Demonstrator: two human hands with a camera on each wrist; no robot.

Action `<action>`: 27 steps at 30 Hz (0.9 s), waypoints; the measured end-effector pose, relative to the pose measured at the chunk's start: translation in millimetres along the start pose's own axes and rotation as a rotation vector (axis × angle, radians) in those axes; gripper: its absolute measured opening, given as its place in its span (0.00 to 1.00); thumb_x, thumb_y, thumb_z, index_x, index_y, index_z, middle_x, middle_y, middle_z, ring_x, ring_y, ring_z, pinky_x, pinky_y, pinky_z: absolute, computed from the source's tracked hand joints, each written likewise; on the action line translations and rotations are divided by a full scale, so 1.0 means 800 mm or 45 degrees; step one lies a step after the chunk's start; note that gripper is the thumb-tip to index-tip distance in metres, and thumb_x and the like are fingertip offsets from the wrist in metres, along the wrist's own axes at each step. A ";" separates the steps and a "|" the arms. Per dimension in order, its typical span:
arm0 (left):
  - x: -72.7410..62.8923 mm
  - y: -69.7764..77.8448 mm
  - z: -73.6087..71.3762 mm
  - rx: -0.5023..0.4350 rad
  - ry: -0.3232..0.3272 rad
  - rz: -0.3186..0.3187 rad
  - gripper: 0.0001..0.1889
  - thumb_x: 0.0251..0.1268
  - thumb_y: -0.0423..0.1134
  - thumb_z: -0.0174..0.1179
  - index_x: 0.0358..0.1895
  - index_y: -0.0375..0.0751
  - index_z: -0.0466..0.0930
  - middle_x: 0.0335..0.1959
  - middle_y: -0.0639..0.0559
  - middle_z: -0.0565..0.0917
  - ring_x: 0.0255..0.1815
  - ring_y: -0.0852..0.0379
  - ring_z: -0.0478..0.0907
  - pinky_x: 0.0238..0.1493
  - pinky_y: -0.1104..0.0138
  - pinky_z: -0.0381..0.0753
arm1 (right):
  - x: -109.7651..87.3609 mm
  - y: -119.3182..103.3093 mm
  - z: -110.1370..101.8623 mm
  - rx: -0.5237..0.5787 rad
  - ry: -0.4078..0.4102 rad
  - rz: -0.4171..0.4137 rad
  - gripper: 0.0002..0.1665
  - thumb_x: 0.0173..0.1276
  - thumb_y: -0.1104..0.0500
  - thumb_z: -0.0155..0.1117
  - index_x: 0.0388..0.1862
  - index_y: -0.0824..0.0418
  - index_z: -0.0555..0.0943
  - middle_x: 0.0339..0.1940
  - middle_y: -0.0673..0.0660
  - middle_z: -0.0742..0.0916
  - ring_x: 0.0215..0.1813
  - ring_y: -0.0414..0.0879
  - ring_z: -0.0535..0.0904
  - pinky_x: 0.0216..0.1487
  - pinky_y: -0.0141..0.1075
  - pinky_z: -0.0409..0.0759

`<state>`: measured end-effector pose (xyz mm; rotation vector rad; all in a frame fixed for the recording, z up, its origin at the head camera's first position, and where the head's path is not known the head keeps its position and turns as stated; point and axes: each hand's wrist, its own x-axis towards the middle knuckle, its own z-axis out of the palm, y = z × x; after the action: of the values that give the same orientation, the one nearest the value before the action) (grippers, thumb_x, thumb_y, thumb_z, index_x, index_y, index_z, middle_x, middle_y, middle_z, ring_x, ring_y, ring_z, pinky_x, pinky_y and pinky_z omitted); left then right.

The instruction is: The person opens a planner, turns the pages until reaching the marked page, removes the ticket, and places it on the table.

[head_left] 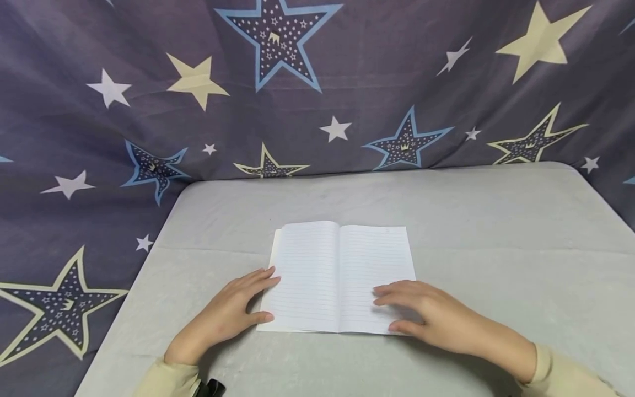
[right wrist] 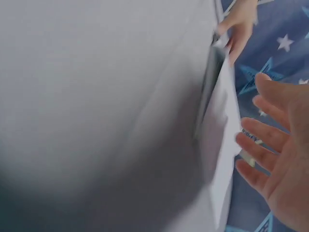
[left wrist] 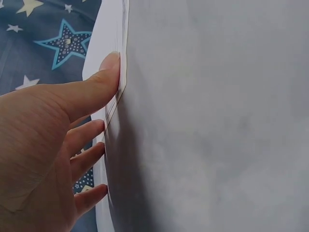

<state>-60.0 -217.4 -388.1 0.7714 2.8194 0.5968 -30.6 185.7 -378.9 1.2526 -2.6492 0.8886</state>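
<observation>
An open notebook (head_left: 307,292) with blank ruled pages lies flat, its fold running down the middle. At its lower left edge rests my left hand (head_left: 230,309), fingers extended and thumb tip on the page's margin. The left wrist view shows that thumb (left wrist: 94,92) lying along the stacked page edges (left wrist: 122,43), with the other fingertips touching down beside them. Over the right page is my right hand (head_left: 434,317), its fingers loosely extended and holding nothing. In the right wrist view the right hand (right wrist: 275,145) appears apart from the notebook (right wrist: 223,140), which shows edge-on.
A pale grey cloth covers the table (head_left: 496,231) under the notebook. Behind and to the left hangs a dark curtain (head_left: 149,33) printed with stars. A small black object (head_left: 213,388) sits at my left sleeve cuff.
</observation>
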 end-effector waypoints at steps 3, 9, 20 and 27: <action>0.000 -0.002 0.000 0.009 0.001 -0.003 0.37 0.55 0.49 0.72 0.69 0.45 0.72 0.73 0.48 0.68 0.73 0.42 0.63 0.68 0.41 0.63 | -0.010 0.014 -0.004 -0.048 -0.003 0.085 0.30 0.56 0.50 0.78 0.58 0.51 0.82 0.64 0.50 0.81 0.65 0.52 0.75 0.60 0.51 0.75; 0.002 -0.004 -0.002 0.002 -0.013 -0.004 0.37 0.55 0.49 0.72 0.69 0.45 0.72 0.73 0.47 0.68 0.73 0.42 0.63 0.68 0.41 0.62 | -0.024 0.030 -0.006 -0.094 -0.069 0.192 0.42 0.48 0.38 0.76 0.62 0.53 0.81 0.70 0.55 0.77 0.69 0.59 0.70 0.62 0.58 0.71; 0.001 -0.005 0.000 -0.020 -0.042 -0.055 0.38 0.55 0.49 0.72 0.70 0.46 0.71 0.75 0.49 0.66 0.74 0.42 0.61 0.70 0.41 0.59 | -0.022 0.031 0.001 -0.145 -0.019 0.193 0.33 0.51 0.43 0.77 0.56 0.52 0.84 0.67 0.55 0.79 0.67 0.57 0.73 0.60 0.57 0.73; 0.003 -0.005 0.001 -0.020 -0.039 -0.043 0.38 0.55 0.49 0.72 0.70 0.46 0.71 0.74 0.49 0.66 0.74 0.42 0.61 0.70 0.41 0.60 | -0.017 0.027 -0.004 -0.141 -0.104 0.284 0.34 0.49 0.46 0.80 0.56 0.53 0.84 0.67 0.56 0.78 0.68 0.57 0.72 0.62 0.58 0.72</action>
<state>-63.3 -218.7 -390.6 0.7223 2.7907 0.5964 -38.4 207.5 -390.3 1.0046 -2.9009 0.7179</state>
